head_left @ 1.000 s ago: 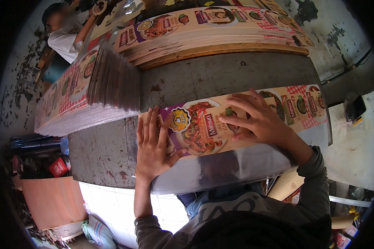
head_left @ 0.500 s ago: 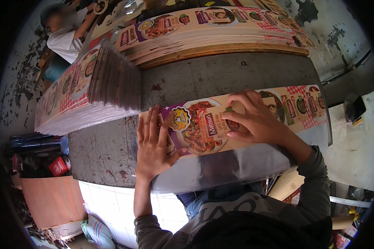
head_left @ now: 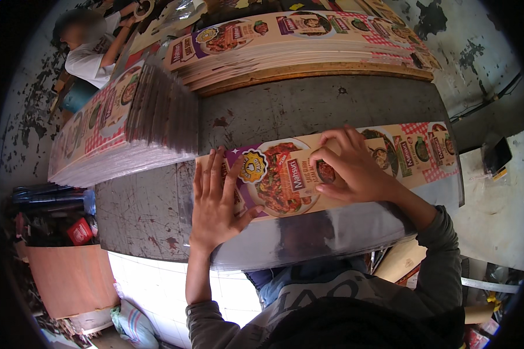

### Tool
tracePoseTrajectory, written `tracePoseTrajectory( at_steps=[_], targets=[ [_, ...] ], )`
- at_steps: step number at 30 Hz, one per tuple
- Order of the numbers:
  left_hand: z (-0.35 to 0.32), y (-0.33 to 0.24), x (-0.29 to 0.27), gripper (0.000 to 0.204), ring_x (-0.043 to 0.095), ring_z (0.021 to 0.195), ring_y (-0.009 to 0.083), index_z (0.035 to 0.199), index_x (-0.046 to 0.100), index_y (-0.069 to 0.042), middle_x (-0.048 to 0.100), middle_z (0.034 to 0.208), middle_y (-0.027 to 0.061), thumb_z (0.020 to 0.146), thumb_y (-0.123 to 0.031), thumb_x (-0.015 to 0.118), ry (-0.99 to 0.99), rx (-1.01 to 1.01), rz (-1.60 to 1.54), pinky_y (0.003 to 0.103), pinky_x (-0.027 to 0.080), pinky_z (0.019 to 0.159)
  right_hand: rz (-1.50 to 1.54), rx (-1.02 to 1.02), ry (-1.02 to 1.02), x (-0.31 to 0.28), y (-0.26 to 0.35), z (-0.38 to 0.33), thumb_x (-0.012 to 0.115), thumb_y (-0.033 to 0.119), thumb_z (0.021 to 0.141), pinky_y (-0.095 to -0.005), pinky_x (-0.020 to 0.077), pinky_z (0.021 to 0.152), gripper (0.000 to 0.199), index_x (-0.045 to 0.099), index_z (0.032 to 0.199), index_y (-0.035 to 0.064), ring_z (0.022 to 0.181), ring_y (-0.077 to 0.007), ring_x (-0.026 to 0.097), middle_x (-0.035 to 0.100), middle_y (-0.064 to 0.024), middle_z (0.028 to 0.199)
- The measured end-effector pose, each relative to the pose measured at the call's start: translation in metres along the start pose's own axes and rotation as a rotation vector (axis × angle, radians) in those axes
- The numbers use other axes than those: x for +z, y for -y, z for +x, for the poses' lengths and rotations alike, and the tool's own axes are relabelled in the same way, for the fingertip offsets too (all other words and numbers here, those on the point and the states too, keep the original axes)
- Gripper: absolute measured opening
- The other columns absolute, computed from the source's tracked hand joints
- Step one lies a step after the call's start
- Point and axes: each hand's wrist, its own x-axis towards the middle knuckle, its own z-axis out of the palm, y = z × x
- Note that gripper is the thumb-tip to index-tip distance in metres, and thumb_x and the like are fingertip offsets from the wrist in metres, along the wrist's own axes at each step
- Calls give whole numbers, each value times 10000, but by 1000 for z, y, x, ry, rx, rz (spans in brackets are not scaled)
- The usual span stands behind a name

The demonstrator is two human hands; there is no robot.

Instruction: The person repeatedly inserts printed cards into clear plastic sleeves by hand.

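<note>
Grey metal table fills mid-frame, scuffed; stained concrete floor upper right. Printed sheet stacks top and upper left. Long printed carton sheet with food pictures lies flat at centre. Left hand flat on it, fingers spread; right hand fingers curled, tips pressing.

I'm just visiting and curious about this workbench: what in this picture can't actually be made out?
Head view only:
- Carton sheet: parts lie under the left hand and right hand, so whether it is one sheet or several is unclear.
- Left stack: its far end blurs toward the fisheye rim.
- Back stack: its top is cut by the picture edge.
- Co-worker top left: too small to tell what the hands hold.
</note>
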Motion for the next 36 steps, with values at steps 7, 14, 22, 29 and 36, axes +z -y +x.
tracePoseTrajectory(
  at_steps=[7,14,22,29,36],
  targets=[
    [-1,1,2,849,258,1298,390,1347,345,-94,300,1368,252,675,-508,659,4,-7,-41,526,149,1067,72,55,35,6,-2,4,670,265,740,-483,260,898,357,474,1003,125,1035,-330,345,392,-149,1085],
    [-2,-2,0,862,253,1298,389,1346,348,-106,296,1366,254,654,-486,692,-5,-22,-52,528,137,1067,102,35,13,6,-3,3,669,265,736,-527,232,930,390,451,1015,100,1032,-345,346,390,-172,1056],
    [-2,0,1,866,249,1295,401,1345,349,-98,299,1361,257,645,-469,699,-5,-25,-43,524,127,1071,34,0,16,9,-3,3,657,293,741,-588,190,975,410,485,1069,119,1071,-332,358,389,-155,1051],
    [-1,-1,1,858,259,1290,401,1346,351,-107,307,1354,259,656,-491,688,-12,-22,-48,529,132,1068,46,-6,31,8,-3,3,655,287,746,-614,168,976,354,510,1040,153,1073,-326,359,385,-134,1031],
    [-2,0,2,853,258,1292,400,1345,353,-113,309,1354,258,665,-515,676,-17,-25,-45,529,133,1068,51,-2,24,8,-1,4,644,279,759,-619,163,978,313,513,1021,168,1071,-324,361,383,-129,1021]
  ],
)
